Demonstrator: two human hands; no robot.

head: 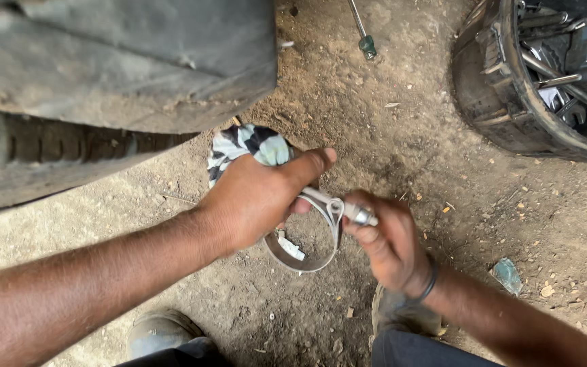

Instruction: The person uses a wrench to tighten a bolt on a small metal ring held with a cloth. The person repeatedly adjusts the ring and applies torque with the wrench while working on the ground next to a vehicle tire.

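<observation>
My left hand (259, 197) grips a crumpled patterned rag (249, 146) in white, black and green, and presses it against a round metal band wrench (307, 251). The band forms a ring hanging just above the dirt ground. My right hand (385, 238) is closed around the wrench's short metal handle (360, 214), right beside the left thumb. A dark band sits on my right wrist.
A vehicle tyre and body panel (103, 81) fill the upper left. A round black container (511, 102) holding several metal tools stands at upper right. A green-handled screwdriver (365, 41) lies on the dirt at top. My shoes (161, 329) are at the bottom.
</observation>
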